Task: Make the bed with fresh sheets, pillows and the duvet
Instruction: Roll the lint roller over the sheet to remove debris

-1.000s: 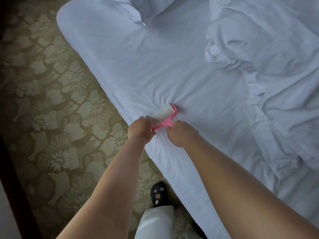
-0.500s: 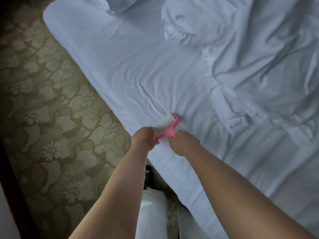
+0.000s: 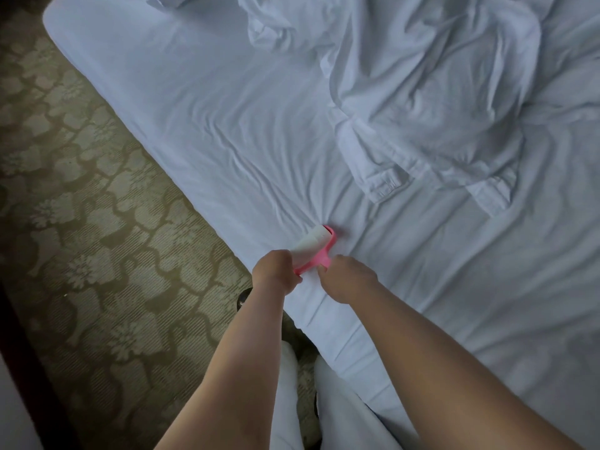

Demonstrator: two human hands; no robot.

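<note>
A pink lint roller [image 3: 314,250] with a white sticky roll lies pressed on the white bed sheet [image 3: 207,118] near the mattress's left edge. My left hand [image 3: 276,271] grips the near end of the roller. My right hand [image 3: 349,277] holds the pink handle from the right side, fingers curled. The sheet bunches into creases around the roller's far end. A crumpled white duvet [image 3: 438,92] is heaped on the bed's upper right.
Patterned brown carpet [image 3: 91,222] covers the floor left of the bed. My white trousers [image 3: 324,401] and a dark shoe [image 3: 243,298] stand against the mattress side. A dark wooden edge [image 3: 19,368] runs along the lower left.
The view has shifted right along the bed, so the duvet heap sits more toward the middle. Both hands stay on the roller at the same spot on the sheet.
</note>
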